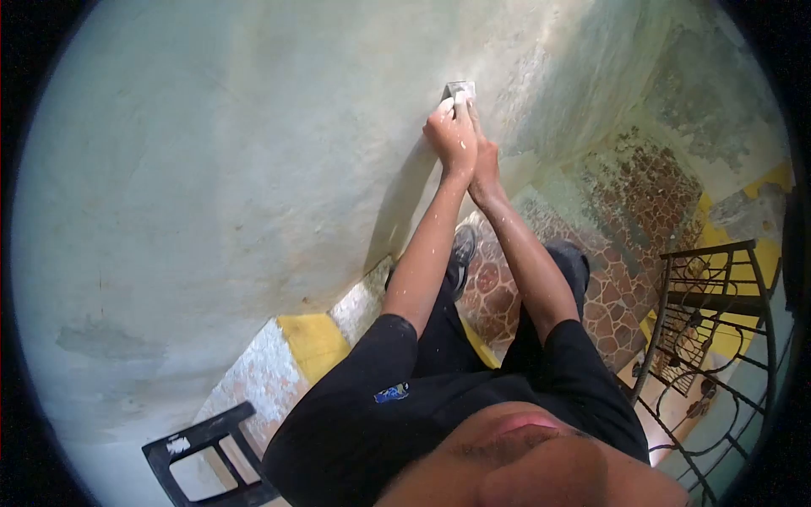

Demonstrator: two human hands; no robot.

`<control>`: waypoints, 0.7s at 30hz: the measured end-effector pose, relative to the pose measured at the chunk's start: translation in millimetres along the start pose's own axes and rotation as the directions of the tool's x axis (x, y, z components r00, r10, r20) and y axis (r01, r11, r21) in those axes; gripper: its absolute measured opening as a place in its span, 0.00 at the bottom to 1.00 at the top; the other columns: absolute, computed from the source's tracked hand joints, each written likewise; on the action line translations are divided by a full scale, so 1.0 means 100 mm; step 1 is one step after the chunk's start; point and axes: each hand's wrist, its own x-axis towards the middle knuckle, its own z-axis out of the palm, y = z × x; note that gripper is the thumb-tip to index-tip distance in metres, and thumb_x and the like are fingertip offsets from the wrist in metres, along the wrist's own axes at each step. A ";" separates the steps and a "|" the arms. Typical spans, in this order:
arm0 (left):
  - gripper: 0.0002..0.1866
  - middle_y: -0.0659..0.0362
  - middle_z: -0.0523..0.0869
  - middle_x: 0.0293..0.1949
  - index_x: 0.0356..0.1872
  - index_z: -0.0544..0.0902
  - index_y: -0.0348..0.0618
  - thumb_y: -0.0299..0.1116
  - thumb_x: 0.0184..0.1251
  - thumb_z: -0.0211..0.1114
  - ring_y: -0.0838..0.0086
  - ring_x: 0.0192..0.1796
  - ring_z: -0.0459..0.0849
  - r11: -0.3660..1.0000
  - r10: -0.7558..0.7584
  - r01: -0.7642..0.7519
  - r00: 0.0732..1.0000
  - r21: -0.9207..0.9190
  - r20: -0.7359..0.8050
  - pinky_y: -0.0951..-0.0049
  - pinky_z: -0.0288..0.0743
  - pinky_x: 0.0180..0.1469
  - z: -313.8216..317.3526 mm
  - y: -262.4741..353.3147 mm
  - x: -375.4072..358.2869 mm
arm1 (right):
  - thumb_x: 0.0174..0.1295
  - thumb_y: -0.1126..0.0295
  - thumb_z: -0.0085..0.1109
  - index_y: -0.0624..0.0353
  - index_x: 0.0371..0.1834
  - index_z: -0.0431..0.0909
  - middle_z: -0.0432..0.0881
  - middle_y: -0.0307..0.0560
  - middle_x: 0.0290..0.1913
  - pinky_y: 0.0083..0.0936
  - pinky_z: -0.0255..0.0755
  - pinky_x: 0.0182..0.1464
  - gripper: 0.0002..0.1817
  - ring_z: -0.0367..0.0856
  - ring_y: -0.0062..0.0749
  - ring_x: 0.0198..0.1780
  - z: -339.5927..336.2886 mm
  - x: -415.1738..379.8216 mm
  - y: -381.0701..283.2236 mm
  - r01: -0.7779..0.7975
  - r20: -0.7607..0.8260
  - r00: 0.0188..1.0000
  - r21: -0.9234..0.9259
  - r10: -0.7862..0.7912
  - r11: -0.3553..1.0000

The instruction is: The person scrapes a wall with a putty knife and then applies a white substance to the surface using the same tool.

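A flat, pale scraper-like tool (459, 88) rests against the grey-green plastered wall (279, 152) at the upper middle. My left hand (452, 135) is closed on it, with fingers pressed near its blade and white specks on the skin. Just right of it and partly behind it, my right hand (485, 160) is closed around the lower part of the same tool. The two hands touch. The tool's handle is hidden by them. Both forearms stretch up from the black shirt.
A black metal railing (718, 300) stands at the right. Stone-patterned steps (612, 313) with yellow edges (312, 346) lie below my feet. A black plastic chair or stool (156, 460) is at the lower left.
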 end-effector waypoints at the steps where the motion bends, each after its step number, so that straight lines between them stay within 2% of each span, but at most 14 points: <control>1: 0.18 0.43 0.82 0.21 0.27 0.80 0.28 0.34 0.74 0.66 0.71 0.23 0.79 0.999 -0.013 0.013 1.000 -0.035 -0.017 0.61 0.73 0.31 0.08 0.07 0.00 | 0.66 0.66 0.62 0.40 0.88 0.44 0.86 0.69 0.36 0.49 0.77 0.42 0.49 0.88 0.63 0.41 -0.05 0.07 -0.02 0.010 -0.016 1.000 -0.014 -0.011 1.000; 2: 0.19 0.48 0.87 0.22 0.27 0.81 0.28 0.35 0.76 0.65 0.72 0.23 0.83 0.998 -0.011 0.010 1.000 -0.057 -0.009 0.64 0.75 0.31 0.10 0.07 0.01 | 0.66 0.67 0.62 0.39 0.88 0.45 0.86 0.69 0.35 0.49 0.77 0.42 0.49 0.88 0.63 0.40 -0.07 0.09 -0.03 -0.008 -0.009 1.000 -0.057 0.007 0.998; 5: 0.18 0.52 0.90 0.23 0.28 0.83 0.29 0.34 0.78 0.63 0.74 0.25 0.87 0.992 -0.066 0.071 0.996 -0.106 0.054 0.67 0.77 0.30 0.08 0.02 0.00 | 0.66 0.67 0.62 0.36 0.88 0.44 0.85 0.69 0.33 0.51 0.77 0.41 0.49 0.88 0.63 0.38 -0.06 0.07 0.00 -0.047 0.029 0.998 -0.071 0.049 0.996; 7: 0.18 0.52 0.90 0.24 0.29 0.83 0.29 0.34 0.78 0.63 0.73 0.26 0.88 0.985 -0.103 0.110 0.993 -0.134 0.059 0.68 0.79 0.30 0.03 -0.01 -0.04 | 0.66 0.67 0.63 0.35 0.88 0.43 0.85 0.69 0.32 0.52 0.77 0.40 0.50 0.87 0.64 0.37 0.01 0.00 0.10 -0.001 0.022 1.000 -0.023 0.002 1.000; 9: 0.17 0.52 0.91 0.26 0.30 0.84 0.29 0.33 0.78 0.64 0.73 0.28 0.91 0.961 -0.163 0.177 0.983 -0.212 0.084 0.71 0.81 0.29 -0.02 -0.02 -0.16 | 0.66 0.66 0.63 0.35 0.88 0.42 0.85 0.68 0.32 0.52 0.77 0.40 0.50 0.87 0.65 0.37 0.05 -0.13 0.16 -0.026 0.054 0.998 -0.035 0.028 0.999; 13: 0.15 0.53 0.91 0.27 0.33 0.86 0.28 0.33 0.77 0.64 0.74 0.29 0.91 0.951 -0.226 0.253 0.962 -0.180 0.154 0.71 0.82 0.30 -0.22 -0.36 -0.29 | 0.67 0.63 0.62 0.37 0.88 0.44 0.85 0.69 0.33 0.53 0.78 0.41 0.49 0.87 0.67 0.37 0.16 -0.40 0.25 -0.054 0.114 0.992 -0.042 0.059 0.998; 14: 0.15 0.54 0.90 0.26 0.33 0.86 0.28 0.32 0.76 0.65 0.74 0.29 0.90 0.968 -0.202 0.222 0.966 -0.119 0.161 0.72 0.81 0.30 -0.25 -0.58 -0.29 | 0.68 0.64 0.59 0.39 0.87 0.45 0.85 0.72 0.36 0.54 0.78 0.45 0.46 0.87 0.69 0.39 0.15 -0.46 0.20 -0.075 0.129 0.989 -0.008 0.076 0.997; 16: 0.13 0.55 0.90 0.26 0.33 0.88 0.28 0.32 0.73 0.68 0.75 0.29 0.89 0.984 -0.179 0.177 0.965 0.030 0.191 0.73 0.80 0.29 -0.40 -0.53 -0.27 | 0.68 0.65 0.57 0.39 0.87 0.47 0.85 0.73 0.37 0.55 0.78 0.46 0.45 0.86 0.69 0.40 0.21 -0.53 0.23 -0.078 0.124 0.990 0.041 0.072 0.996; 17: 0.13 0.55 0.90 0.26 0.33 0.88 0.28 0.32 0.73 0.68 0.75 0.29 0.89 0.985 -0.170 0.167 0.967 0.030 0.192 0.73 0.80 0.29 -0.48 -0.52 -0.27 | 0.68 0.66 0.54 0.40 0.87 0.48 0.85 0.74 0.39 0.55 0.77 0.48 0.43 0.86 0.70 0.42 0.24 -0.55 0.26 -0.080 0.119 0.990 0.081 0.070 0.994; 19: 0.13 0.54 0.90 0.27 0.32 0.88 0.28 0.32 0.72 0.69 0.75 0.28 0.88 0.986 -0.111 0.077 0.964 0.146 0.243 0.72 0.82 0.27 -0.59 -0.50 -0.27 | 0.68 0.67 0.53 0.41 0.87 0.49 0.85 0.74 0.40 0.55 0.77 0.49 0.43 0.86 0.70 0.42 0.28 -0.61 0.23 -0.105 0.135 0.986 0.068 0.095 0.992; 20: 0.13 0.54 0.90 0.27 0.33 0.88 0.27 0.30 0.70 0.69 0.74 0.27 0.88 0.977 -0.208 0.187 0.948 0.105 0.242 0.71 0.83 0.26 -0.62 -0.48 -0.27 | 0.68 0.69 0.51 0.43 0.87 0.50 0.85 0.75 0.41 0.55 0.77 0.49 0.42 0.86 0.71 0.43 0.29 -0.64 0.21 -0.135 0.156 0.980 0.050 0.126 0.990; 21: 0.13 0.54 0.90 0.27 0.33 0.88 0.27 0.30 0.70 0.69 0.74 0.27 0.88 0.978 -0.200 0.180 0.948 0.102 0.248 0.71 0.83 0.26 -0.64 -0.47 -0.25 | 0.68 0.69 0.51 0.43 0.87 0.50 0.85 0.75 0.41 0.55 0.77 0.49 0.42 0.86 0.71 0.43 0.31 -0.66 0.18 -0.132 0.146 0.982 0.052 0.124 0.990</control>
